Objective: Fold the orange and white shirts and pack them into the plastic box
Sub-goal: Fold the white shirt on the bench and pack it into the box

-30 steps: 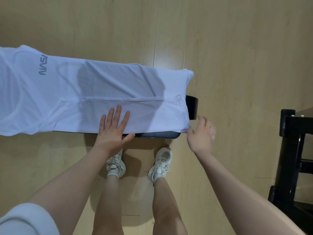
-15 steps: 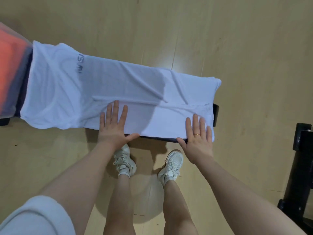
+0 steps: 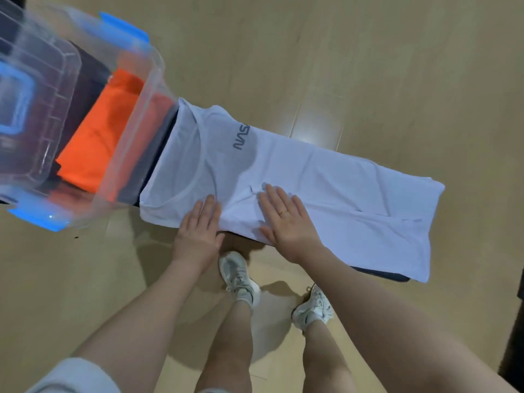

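both grips flat and released, left hand [image 3: 198, 231] and right hand [image 3: 286, 219] pressing white shirt [image 3: 326, 191], orange shirt [image 3: 96, 146] in plastic box [image 3: 133, 120]

One word reads — "NASA", grey lettering — on the white shirt [image 3: 326, 177]

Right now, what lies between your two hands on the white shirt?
Head view: only wrinkled fabric of the white shirt lies between the left hand and right hand.
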`<state>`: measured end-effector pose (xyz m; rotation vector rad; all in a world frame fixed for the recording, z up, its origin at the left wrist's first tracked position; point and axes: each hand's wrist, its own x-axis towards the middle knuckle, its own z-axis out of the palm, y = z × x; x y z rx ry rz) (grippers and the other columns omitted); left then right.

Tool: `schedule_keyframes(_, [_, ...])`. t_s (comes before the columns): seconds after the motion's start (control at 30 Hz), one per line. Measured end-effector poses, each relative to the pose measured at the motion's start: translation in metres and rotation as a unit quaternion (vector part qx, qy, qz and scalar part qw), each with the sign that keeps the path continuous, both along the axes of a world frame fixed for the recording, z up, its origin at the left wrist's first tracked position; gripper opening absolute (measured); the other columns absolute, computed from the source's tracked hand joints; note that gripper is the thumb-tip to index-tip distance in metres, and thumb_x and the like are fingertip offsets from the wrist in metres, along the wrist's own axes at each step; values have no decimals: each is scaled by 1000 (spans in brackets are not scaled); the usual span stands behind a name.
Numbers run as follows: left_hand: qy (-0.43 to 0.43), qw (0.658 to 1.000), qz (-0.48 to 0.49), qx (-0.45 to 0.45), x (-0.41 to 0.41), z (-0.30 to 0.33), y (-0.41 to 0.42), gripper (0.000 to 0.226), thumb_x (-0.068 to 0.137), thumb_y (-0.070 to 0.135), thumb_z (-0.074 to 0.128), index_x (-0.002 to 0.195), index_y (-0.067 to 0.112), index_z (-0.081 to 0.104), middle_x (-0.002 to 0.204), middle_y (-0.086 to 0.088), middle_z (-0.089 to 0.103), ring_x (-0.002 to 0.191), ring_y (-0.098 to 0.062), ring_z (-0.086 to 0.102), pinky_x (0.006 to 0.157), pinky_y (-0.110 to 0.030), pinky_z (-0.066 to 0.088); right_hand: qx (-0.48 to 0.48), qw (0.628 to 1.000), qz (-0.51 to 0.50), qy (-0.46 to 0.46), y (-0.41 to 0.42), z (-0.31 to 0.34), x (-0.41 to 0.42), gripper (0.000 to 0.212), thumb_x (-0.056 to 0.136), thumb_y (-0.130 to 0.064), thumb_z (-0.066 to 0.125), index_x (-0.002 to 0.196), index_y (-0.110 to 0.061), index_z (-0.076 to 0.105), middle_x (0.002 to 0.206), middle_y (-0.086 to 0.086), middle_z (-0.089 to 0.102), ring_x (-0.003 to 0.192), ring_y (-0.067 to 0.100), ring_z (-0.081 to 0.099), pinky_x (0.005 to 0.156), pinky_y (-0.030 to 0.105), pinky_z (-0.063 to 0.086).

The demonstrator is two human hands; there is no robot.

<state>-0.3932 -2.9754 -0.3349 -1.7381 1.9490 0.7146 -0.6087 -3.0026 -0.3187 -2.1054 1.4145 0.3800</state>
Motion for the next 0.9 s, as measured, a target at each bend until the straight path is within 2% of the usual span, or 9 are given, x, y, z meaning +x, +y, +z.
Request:
schedule_keyframes(0.07, [-8,1000,12,17,11,-3,-6,67,76,41,37,127,-2,51,132,-21,54,114,-39,57,99,-42,29,9,998,-21,53,0,-8,-9,78,82,-52,-4,150,-14,4,159,3,-2,147,25,2,117,39,-5])
schedule_keyframes(0.13, [-6,1000,10,13,16,1,-13,68,76,43,37,123,-3,55,128,-21,57,109,-38,61,94,-43,44,26,994,-57,87,0,-7,-25,83,77,-54,-10,149,-15,-2,159,1,-9,147,23,-5,117,40,-6])
schedule_keyframes(0.27, [49,997,-2,-59,6,20,-46,51,79,38,39,103,-1,64,103,-18,66,85,-34,66,69,-36,52,-2,994,-94,48,-16,8,-41,66,90,-48,18,140,-9,37,152,14,28,140,32,29,112,37,6])
schedule_keyframes(0.43, [119,988,45,-90,-34,15,-130,49,82,33,31,106,3,63,113,-17,61,97,-35,62,78,-39,50,6,979,-200,-23,-97,-1,-49,62,91,-50,17,137,-14,38,154,12,21,142,29,17,115,40,10])
schedule_keyframes(0.53, [156,982,53,-87,-61,6,-189,57,79,35,24,110,4,62,118,-15,59,108,-35,55,86,-42,45,37,970,-237,-39,-147,-27,-55,49,94,-39,29,130,-11,47,143,12,40,132,30,34,108,37,22])
schedule_keyframes(0.6, [152,984,32,-88,-75,-6,-221,47,85,30,30,113,6,60,122,-14,56,114,-33,49,91,-41,40,84,967,-238,-41,-172,-43,-62,48,93,-37,27,124,-11,53,132,11,51,122,30,45,101,37,33])
schedule_keyframes(0.73, [118,992,31,20,-96,-47,-266,31,95,17,39,121,9,53,128,-12,51,121,-29,43,97,-36,35,244,931,-266,-51,-209,-66,-82,32,95,-25,41,119,-13,58,124,8,59,115,26,52,95,32,40])
schedule_keyframes(0.83, [137,967,92,194,-105,-70,-288,29,94,16,40,118,11,56,122,-10,57,109,-26,52,90,-29,39,339,894,-285,-63,-219,-88,-99,28,91,-25,49,115,-15,60,121,3,60,113,21,54,98,32,40])
schedule_keyframes(0.9, [135,947,95,276,-111,-81,-295,20,94,21,41,101,17,59,115,-9,59,94,-21,51,82,-28,38,394,871,-287,-55,-220,-104,-110,28,89,-27,51,113,-18,61,117,0,61,108,20,57,97,36,44])
